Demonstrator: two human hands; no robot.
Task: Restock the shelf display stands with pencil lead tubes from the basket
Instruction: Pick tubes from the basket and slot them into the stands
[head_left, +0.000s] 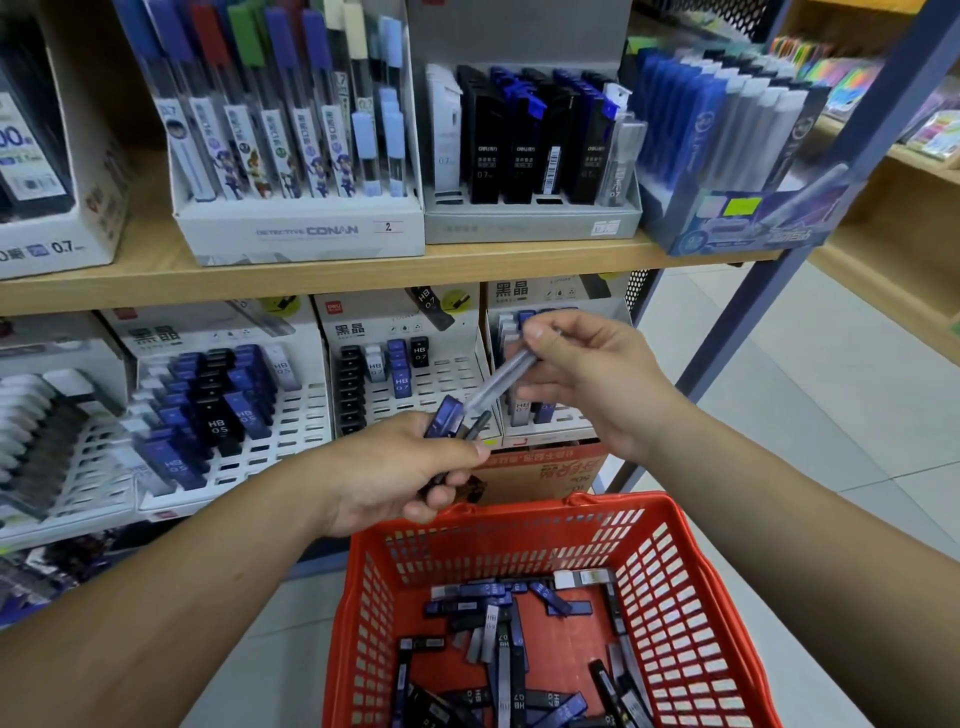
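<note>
Left hand (405, 473) grips blue-black plastic lead tubes (445, 415) as ready stock. Right hand (592, 384) pinches one clear-grey tube (497, 378), probably for slotting.

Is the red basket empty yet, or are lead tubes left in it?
Not empty: many lead tubes lie loose across the floor of the basket.

Ctr stand (447, 379): empty slots at R & in front rows. Shelf board (311, 280) caps headroom above. Basket (519, 512) rim sits below; post (724, 332) bounds R side; floor (805, 389) aisle beyond lies open.
</note>
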